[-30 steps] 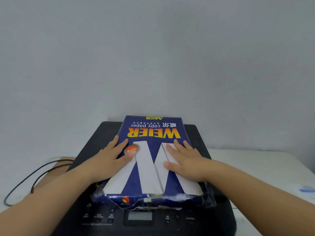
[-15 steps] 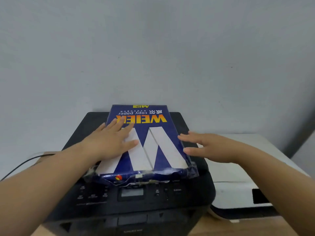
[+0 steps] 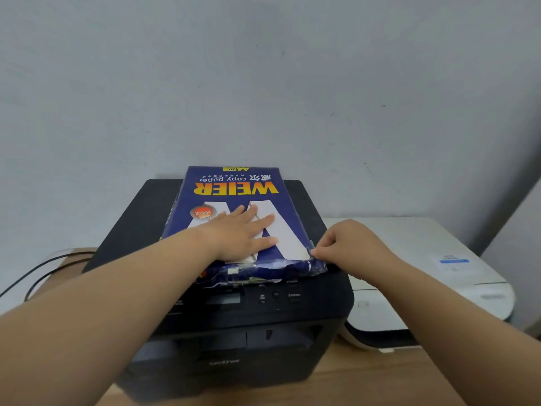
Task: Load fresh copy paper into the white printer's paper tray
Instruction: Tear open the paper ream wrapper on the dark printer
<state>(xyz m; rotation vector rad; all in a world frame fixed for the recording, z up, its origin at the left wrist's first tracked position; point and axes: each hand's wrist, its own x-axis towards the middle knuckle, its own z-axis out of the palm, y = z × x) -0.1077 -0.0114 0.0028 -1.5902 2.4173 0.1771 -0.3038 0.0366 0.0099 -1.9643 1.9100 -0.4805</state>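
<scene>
A blue pack of copy paper (image 3: 234, 189) with orange lettering lies on top of a black printer (image 3: 234, 317). The pack's near end is torn open. My left hand (image 3: 240, 235) rests flat on the pack, fingers spread. My right hand (image 3: 348, 244) pinches the torn wrapper at the pack's near right corner with thumb and fingertips. The white printer (image 3: 409, 259) stands to the right of the black one, its lid closed; its paper tray is not visible.
Both printers stand on a wooden desk (image 3: 380, 382) against a grey wall. Black cables (image 3: 49, 265) loop on the desk to the left of the black printer. A blue-and-white label (image 3: 453, 260) sits on the white printer's lid.
My right hand left the pack's top, swung out to the right, then came back to pinch the wrapper's near right corner. My left hand slid toward the pack's middle. The view shifted down and right.
</scene>
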